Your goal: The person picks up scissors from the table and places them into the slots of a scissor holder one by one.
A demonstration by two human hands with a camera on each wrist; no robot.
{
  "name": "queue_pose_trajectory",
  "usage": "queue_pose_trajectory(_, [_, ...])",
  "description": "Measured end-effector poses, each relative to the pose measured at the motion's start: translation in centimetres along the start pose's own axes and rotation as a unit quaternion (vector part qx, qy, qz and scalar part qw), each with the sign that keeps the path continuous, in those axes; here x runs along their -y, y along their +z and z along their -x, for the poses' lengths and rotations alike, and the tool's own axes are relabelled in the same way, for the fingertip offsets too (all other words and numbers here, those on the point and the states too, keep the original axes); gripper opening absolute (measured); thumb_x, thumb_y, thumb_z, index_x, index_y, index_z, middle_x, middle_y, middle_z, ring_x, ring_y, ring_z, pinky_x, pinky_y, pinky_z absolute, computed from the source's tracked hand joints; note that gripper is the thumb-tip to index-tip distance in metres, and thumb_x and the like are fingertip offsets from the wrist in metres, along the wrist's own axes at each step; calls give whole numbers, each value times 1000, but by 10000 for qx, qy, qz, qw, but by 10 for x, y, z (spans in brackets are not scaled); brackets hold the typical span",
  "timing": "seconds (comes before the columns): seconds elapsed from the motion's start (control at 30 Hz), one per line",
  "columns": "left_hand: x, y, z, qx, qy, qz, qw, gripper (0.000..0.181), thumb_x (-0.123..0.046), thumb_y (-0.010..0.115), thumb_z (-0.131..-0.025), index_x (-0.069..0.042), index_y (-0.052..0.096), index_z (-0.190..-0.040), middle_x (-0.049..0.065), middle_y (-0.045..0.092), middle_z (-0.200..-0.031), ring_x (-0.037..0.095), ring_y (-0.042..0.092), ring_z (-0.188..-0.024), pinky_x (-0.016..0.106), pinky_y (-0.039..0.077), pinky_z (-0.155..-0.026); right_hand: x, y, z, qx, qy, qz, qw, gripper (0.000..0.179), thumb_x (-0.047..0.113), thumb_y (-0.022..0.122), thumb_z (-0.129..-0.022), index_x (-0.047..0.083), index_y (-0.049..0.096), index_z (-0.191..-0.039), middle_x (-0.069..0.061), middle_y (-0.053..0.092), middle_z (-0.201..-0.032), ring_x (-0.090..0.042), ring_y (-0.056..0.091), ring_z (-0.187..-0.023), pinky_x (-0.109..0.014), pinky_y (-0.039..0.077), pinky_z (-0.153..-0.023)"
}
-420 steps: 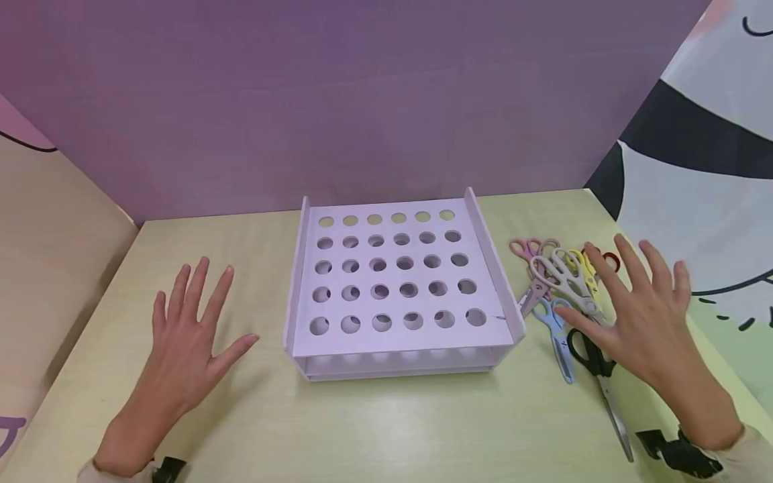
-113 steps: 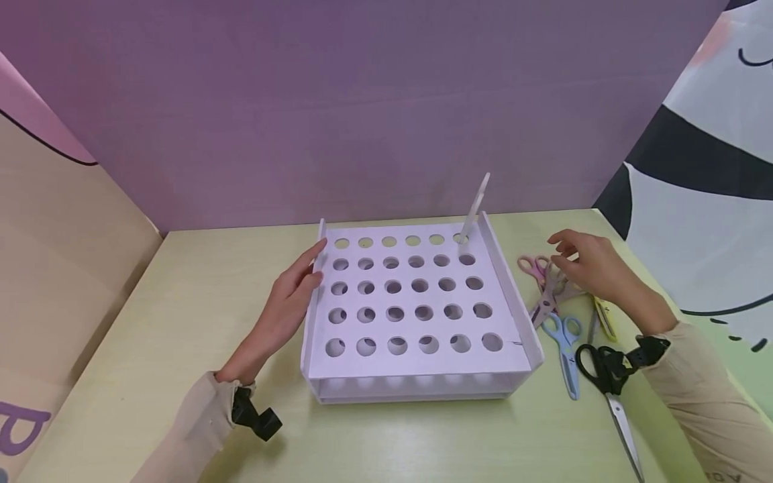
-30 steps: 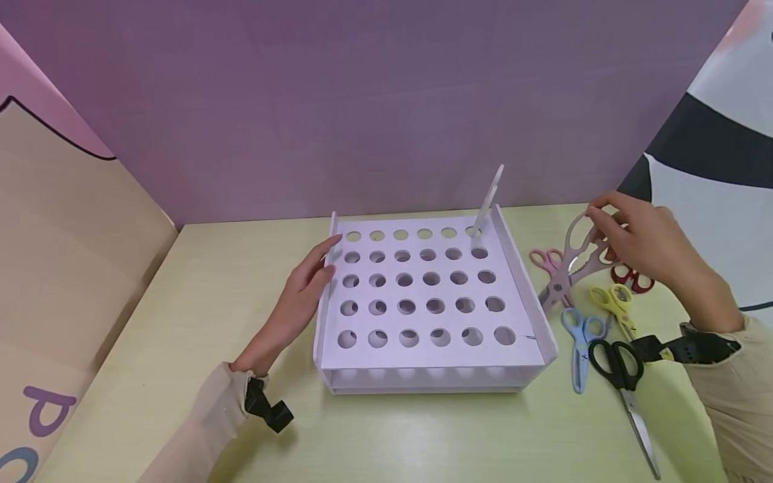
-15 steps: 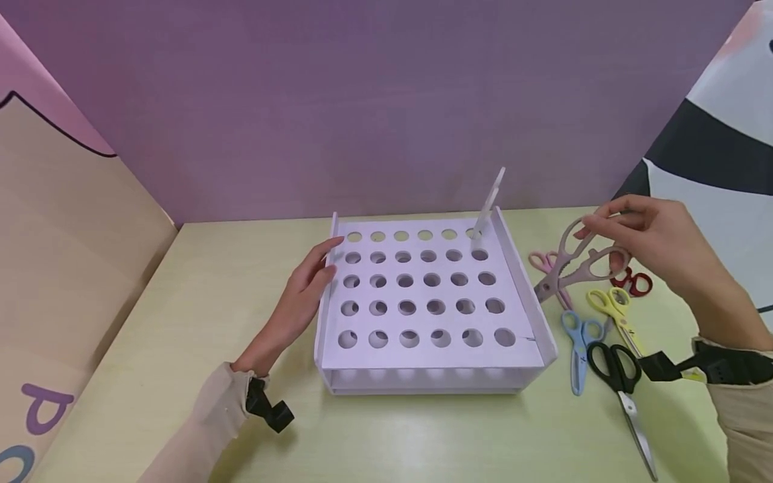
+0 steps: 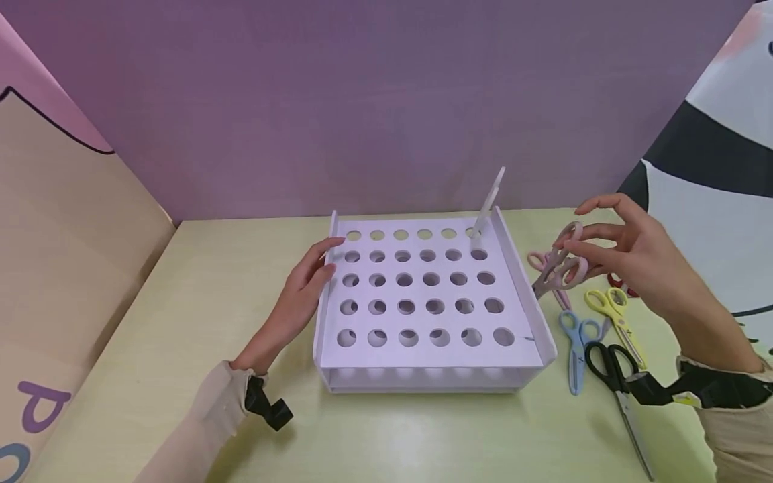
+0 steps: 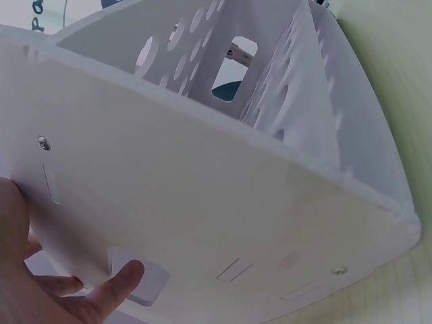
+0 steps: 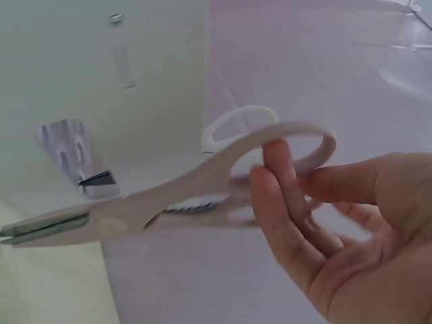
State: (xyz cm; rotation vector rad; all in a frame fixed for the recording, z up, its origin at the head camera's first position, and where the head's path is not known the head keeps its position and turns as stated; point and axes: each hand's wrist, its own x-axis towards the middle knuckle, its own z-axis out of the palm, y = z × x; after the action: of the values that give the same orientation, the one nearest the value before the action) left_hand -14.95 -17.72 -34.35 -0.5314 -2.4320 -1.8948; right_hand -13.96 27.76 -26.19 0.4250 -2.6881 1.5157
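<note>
The right hand (image 5: pixel 641 258) mostly hides the red scissors (image 5: pixel 614 281).

Purple wall (image 5: pixel 386 100) behind pale table (image 5: pixel 404 436)

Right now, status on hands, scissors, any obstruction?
Right hand holding pale mauve scissors beside rack. Left hand on rack's left side. Possible obstruction: white scissors in rack's far-right corner.

My left arm (image 5: pixel 196 416) slants up from the lower left; my left hand (image 5: pixel 294 292) grips with the forefinger stretched out and the thumb set apart below it. My right arm (image 5: pixel 739 436) enters from the lower right; my right hand (image 5: pixel 640 258) pinches between thumb and bent fingers, its forefinger raised above the rest.
</note>
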Motion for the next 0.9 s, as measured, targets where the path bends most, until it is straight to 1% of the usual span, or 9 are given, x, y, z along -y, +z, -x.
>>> queue_pose_trajectory(0.1, [1, 1, 0, -13, -12, -16, 10000, 42, -15, 40, -106, -17, 44, -148, 7, 43, -148, 24, 52, -123, 37, 50, -97, -5, 3, 2, 194, -613, -75, 9979, 47, -4, 57, -97, 9, 48, -141, -1, 66, -114, -15, 72, -79, -24, 44, -43])
queue_pose_trajectory(0.17, [1, 1, 0, -15, -6, -19, 10000, 42, -15, 40, -106, -17, 44, -147, 8, 43, -148, 24, 52, -123, 36, 50, -97, -7, 5, 4, 225, -836, 40, 9962, 44, -6, 57, -96, 4, 51, -139, -6, 63, -116, -12, 72, -88, -18, 53, -60])
queue_pose_trajectory(0.2, [1, 1, 0, -15, -2, -14, 10000, 42, -15, 40, -106, -17, 44, -147, 8, 44, -147, 24, 53, -122, 35, 50, -97, -7, 6, 6, 192, -881, 169, 9958, 43, -6, 58, -95, 4, 53, -137, -5, 63, -116, -11, 72, -89, -17, 55, -68])
queue_pose_trajectory(0.23, [1, 1, 0, -13, 9, -3, 10000, 42, -15, 40, -106, -17, 44, -147, 8, 45, -146, 25, 54, -121, 35, 51, -95, -7, 6, 7, 166, -904, 253, 9954, 44, -6, 60, -95, 4, 54, -137, -5, 64, -116, -9, 71, -91, -18, 56, -75])
queue_pose_trajectory(0.37, [2, 0, 1, -21, 29, 14, 10000, 41, -16, 40, -106, -18, 44, -147, 8, 46, -144, 25, 55, -118, 32, 52, -93, -3, 8, 12, 121, -979, 563, 9935, 54, -11, 66, -88, 8, 55, -138, 0, 63, -117, -5, 65, -97, -12, 52, -80])
queue_pose_trajectory(0.5, [3, 0, 1, -50, 36, -13, 10000, 41, -17, 40, -106, -20, 45, -146, 6, 46, -144, 25, 55, -118, 32, 52, -93, -1, 11, 15, 146, -1156, 638, 9911, 66, -15, 70, -81, 8, 53, -141, 0, 61, -120, -6, 61, -102, -9, 47, -85])
queue_pose_trajectory(0.6, [4, 0, 1, -49, 65, 26, 10000, 41, -16, 40, -106, -19, 45, -146, 8, 48, -142, 29, 56, -117, 30, 53, -90, 0, 17, 17, -136, -1282, 865, 9879, 66, -13, 73, -80, 9, 54, -140, 2, 63, -116, -1, 62, -101, -7, 46, -85])
queue_pose_trajectory(0.77, [5, 1, 0, 37, 118, 156, 9998, 41, -16, 40, -106, -16, 44, -147, 11, 50, -138, 37, 57, -115, 28, 55, -84, 7, 23, 20, -985, -1727, 1272, 9717, 62, -17, 75, -76, 6, 62, -132, 2, 69, -103, 3, 65, -92, -6, 46, -83])
queue_pose_trajectory(0.9, [5, 0, -1, 48, 147, 147, 9998, 41, -16, 40, -106, -17, 44, -147, 10, 51, -138, 32, 58, -113, 29, 55, -84, 19, 20, 23, -1504, -1966, 1145, 9621, 59, -23, 71, -75, 0, 64, -129, 6, 72, -101, 0, 67, -88, -9, 49, -66])
